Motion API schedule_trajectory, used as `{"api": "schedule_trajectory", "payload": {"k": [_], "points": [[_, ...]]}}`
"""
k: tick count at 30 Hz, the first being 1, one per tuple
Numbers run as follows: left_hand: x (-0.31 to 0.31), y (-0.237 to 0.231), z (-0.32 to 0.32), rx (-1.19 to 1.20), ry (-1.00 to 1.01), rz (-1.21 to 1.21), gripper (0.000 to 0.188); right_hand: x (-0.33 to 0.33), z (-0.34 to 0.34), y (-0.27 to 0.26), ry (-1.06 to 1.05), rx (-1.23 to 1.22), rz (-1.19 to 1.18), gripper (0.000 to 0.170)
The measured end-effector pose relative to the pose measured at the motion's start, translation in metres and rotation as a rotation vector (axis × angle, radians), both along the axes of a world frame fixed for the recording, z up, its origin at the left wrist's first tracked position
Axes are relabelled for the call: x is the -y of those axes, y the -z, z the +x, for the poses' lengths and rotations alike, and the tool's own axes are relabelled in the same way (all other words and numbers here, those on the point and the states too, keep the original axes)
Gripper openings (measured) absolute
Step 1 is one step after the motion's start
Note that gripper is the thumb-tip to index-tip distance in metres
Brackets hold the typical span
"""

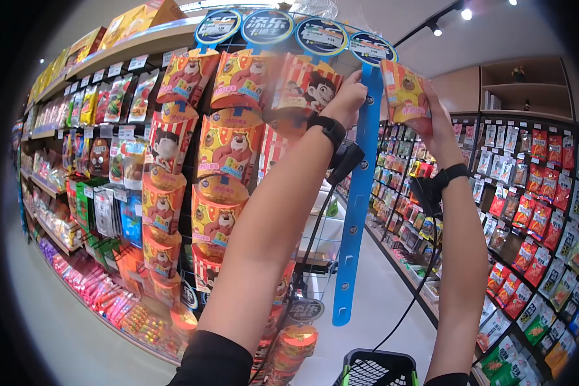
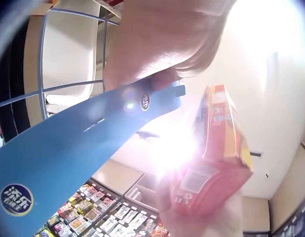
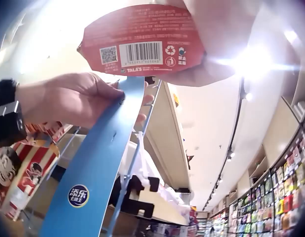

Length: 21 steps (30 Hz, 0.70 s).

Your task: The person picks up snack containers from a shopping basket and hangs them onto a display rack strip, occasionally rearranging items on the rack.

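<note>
A long blue hanging strip (image 1: 360, 193) with small slots hangs from a round-topped sign at the rack's right end. My left hand (image 1: 349, 101) grips its upper part, thumb on the face and fingers behind, as the right wrist view shows. My right hand (image 1: 442, 132) holds a red and yellow snack box (image 1: 405, 93) just right of the strip's top. In the right wrist view the box's red base (image 3: 142, 44) with a barcode faces the camera, above the strip (image 3: 93, 168). No boxes hang on the strip's visible lower length.
Left of the strip, several columns of similar boxes (image 1: 228, 148) hang from the wire rack. Shelves of packets (image 1: 116, 161) line the left, and a wall of hanging packets (image 1: 534, 212) the right. A black basket (image 1: 379, 368) with green trim is at the bottom.
</note>
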<state>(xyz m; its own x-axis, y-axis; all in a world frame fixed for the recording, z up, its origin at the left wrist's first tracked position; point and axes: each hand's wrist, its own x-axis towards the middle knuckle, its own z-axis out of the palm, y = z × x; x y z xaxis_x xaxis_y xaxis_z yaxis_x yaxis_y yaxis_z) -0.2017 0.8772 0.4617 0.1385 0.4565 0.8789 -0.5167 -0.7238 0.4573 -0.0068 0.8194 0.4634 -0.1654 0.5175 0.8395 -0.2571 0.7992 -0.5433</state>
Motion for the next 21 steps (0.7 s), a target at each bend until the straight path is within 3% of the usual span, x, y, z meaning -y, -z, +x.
{"api": "schedule_trajectory", "payload": {"k": [5, 6, 10, 17, 21], "points": [[0.002, 0.001, 0.002, 0.064, 0.004, 0.016, 0.050, -0.001, -0.030, -0.030, 0.054, 0.065, -0.055, 0.056], [0.003, 0.003, 0.002, 0.080, 0.120, 0.079, 0.045, -0.004, -0.036, -0.032, 0.063, 0.080, -0.067, 0.055], [0.009, 0.012, -0.004, 0.055, 0.185, 0.120, 0.055, 0.007, -0.049, -0.021, 0.072, -0.002, -0.147, 0.043], [0.000, 0.009, 0.001, 0.078, 0.062, 0.149, 0.042, 0.015, -0.038, -0.020, 0.157, 0.127, -0.198, 0.046], [0.002, 0.011, 0.001, 0.103, 0.121, 0.164, 0.042, 0.019, -0.036, -0.019, 0.130, 0.174, -0.211, 0.049]]}}
